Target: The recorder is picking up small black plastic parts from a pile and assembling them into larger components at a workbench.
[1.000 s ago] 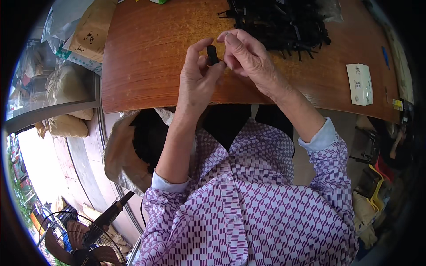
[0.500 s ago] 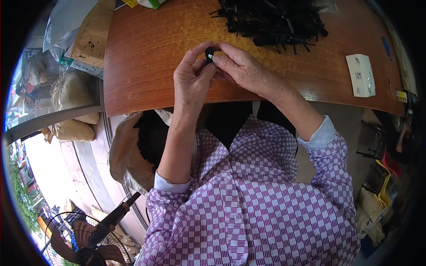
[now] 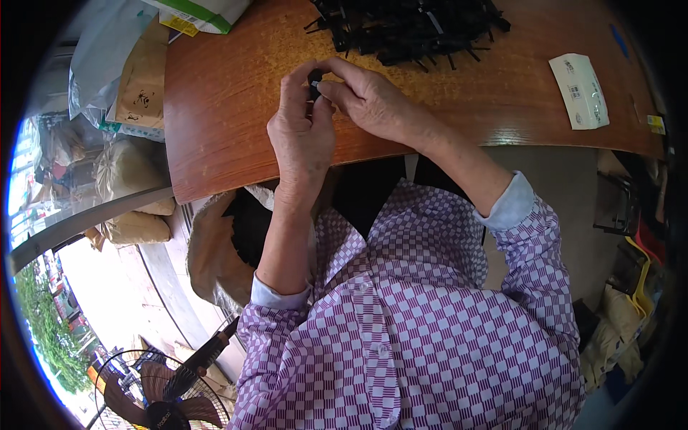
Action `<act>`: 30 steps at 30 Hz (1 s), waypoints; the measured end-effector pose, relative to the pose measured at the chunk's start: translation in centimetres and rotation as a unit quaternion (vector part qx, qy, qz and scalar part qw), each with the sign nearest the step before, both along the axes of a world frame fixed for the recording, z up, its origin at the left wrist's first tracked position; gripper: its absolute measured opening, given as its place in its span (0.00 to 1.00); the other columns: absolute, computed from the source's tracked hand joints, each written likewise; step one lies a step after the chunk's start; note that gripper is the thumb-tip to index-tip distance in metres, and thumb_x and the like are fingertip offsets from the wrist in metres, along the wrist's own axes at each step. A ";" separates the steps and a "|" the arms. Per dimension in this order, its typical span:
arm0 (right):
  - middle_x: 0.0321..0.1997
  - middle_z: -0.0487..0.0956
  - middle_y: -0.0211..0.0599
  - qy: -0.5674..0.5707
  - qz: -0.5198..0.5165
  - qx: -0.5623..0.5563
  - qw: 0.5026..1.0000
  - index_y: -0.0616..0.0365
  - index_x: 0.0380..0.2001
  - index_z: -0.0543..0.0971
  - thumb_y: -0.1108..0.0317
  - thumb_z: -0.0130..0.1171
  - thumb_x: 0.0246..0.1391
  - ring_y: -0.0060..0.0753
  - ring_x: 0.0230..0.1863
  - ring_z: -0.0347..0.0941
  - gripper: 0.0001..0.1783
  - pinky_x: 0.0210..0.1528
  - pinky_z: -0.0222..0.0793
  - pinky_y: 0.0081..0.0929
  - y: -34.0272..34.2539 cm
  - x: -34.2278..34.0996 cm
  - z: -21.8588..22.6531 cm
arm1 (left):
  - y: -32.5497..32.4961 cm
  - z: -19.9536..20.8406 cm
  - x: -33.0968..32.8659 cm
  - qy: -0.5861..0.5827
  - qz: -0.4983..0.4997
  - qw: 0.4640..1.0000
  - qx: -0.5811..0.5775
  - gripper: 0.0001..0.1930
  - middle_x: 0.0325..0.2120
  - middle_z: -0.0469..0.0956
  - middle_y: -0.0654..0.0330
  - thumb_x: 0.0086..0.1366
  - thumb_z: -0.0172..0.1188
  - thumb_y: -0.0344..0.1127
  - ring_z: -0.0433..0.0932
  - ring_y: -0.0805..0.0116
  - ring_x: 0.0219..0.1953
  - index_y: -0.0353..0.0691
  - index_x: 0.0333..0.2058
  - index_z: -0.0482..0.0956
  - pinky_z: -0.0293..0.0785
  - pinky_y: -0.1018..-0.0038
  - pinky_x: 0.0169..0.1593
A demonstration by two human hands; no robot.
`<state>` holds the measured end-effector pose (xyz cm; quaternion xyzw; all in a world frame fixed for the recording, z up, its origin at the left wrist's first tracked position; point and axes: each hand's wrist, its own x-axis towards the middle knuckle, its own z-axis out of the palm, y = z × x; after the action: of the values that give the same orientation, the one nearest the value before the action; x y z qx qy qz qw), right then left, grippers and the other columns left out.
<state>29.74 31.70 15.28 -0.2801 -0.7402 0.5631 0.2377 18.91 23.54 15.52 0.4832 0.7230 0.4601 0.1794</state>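
Above the near part of the brown wooden table (image 3: 222, 115), my two hands meet at a small black piece (image 3: 314, 75) with a pale spot on it. My left hand (image 3: 301, 125) is closed, its thumb and fingertips pinching the piece from the left. From the other side, my right hand (image 3: 369, 100) grips it too, thumb against index finger. The fingers cover much of the piece, so its exact kind cannot be made out. Beyond my hands lies a heap of black strap-like pieces (image 3: 408, 32) with thin ends sticking out.
A white packet (image 3: 579, 92) lies at the table's right side. At the far left are a green-and-white bag (image 3: 204, 13) and a brown paper bag (image 3: 143, 79). An open sack with black contents (image 3: 208, 251) stands below the table edge, and a fan (image 3: 161, 394) is at lower left.
The whole view has turned slightly, shifting the table, heap and packet. In the picture my hands sit a little farther left and higher, both still on the small black piece.
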 end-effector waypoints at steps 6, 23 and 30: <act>0.24 0.73 0.26 0.067 0.004 -0.013 0.998 0.56 0.46 0.71 0.60 0.49 0.63 0.12 0.24 0.66 0.14 0.22 0.61 0.13 1.1 1.3 -1.9 | -0.5 1.6 -1.5 -0.306 -0.038 0.948 0.083 0.18 0.33 0.78 0.56 0.65 0.50 0.26 0.77 0.73 0.29 0.42 0.53 0.62 0.70 0.81 0.29; 0.22 0.72 0.17 0.099 0.106 -0.222 0.964 0.56 0.37 0.77 0.59 0.56 0.59 0.06 0.16 0.58 0.11 0.16 0.51 0.08 1.5 0.3 -0.4 | -2.3 0.4 -2.2 -0.554 -0.112 0.822 0.069 0.20 0.35 0.76 0.59 0.65 0.53 0.27 0.77 0.73 0.29 0.36 0.56 0.66 0.72 0.83 0.29; 0.24 0.71 0.21 0.059 0.071 -0.116 0.989 0.57 0.36 0.77 0.60 0.53 0.61 0.10 0.25 0.63 0.12 0.26 0.60 0.12 0.4 -0.6 -1.2 | -1.9 0.2 -2.1 -0.285 -0.110 0.952 -0.013 0.19 0.34 0.76 0.58 0.63 0.51 0.21 0.77 0.75 0.29 0.35 0.53 0.64 0.74 0.82 0.31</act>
<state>29.15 32.13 14.09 -0.2193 -0.6726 0.6761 0.2061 16.84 21.64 15.69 0.4064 0.5898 0.5465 0.4339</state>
